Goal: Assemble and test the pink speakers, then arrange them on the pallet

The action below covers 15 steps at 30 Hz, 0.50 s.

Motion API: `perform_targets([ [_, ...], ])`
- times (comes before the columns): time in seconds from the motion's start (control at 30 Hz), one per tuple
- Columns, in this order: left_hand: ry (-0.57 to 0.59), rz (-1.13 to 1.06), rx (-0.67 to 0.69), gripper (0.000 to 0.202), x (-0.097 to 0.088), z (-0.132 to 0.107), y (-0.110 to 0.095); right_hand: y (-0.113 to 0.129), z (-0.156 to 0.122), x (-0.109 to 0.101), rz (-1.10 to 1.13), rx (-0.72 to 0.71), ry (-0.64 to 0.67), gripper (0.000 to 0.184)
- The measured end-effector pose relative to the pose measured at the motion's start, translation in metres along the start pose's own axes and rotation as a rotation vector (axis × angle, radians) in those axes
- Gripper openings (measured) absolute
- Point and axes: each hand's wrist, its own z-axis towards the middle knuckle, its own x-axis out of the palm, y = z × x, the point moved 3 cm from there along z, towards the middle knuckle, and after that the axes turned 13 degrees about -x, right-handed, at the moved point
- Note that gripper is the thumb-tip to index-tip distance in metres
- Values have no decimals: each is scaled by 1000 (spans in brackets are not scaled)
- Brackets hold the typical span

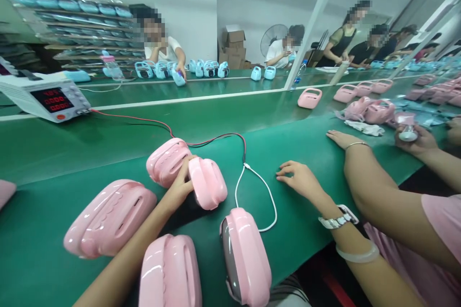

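Observation:
My left hand (183, 178) is closed on a pink rounded device with a handle (208, 184), its fingers partly hidden behind the device. Just behind it stands a similar pink device (166, 162). My right hand (298, 180), with a watch on the wrist, hovers over the green mat, fingers apart and holding nothing. Between my hands a white cable (275, 201) loops down to a pink device with a dark glossy front (248, 261). Two more pink devices, one on the left (108, 218) and one in front (171, 273), lie around my left forearm.
A power supply with red digits (54, 98) stands at the back left; its red and black leads (216, 136) cross the mat. At right are a co-worker's arms, one hand flat (340, 138), another holding a round object (408, 133). Blue devices (211, 69) line the far bench.

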Motion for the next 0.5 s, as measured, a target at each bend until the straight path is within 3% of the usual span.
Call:
perform_targets([
  [0.13, 140, 138, -61, 50, 15, -2, -15, 5, 0, 3, -48, -95, -70, 14],
  [0.23, 249, 197, -145, 55, 28, 3, -26, 22, 9, -6, 116, -106, -185, 15],
  [0.3, 296, 275, -246, 56, 34, 9, -31, 42, 20, -14, 440, -65, -229, 16],
  [0.4, 307, 383, -403, 56, 37, 17, -34, 81, 39, -21, 1104, 33, -158, 23],
  [0.5, 298, 461, -407, 57, 41, 22, -36, 115, 55, -24, 1507, 194, -66, 20],
])
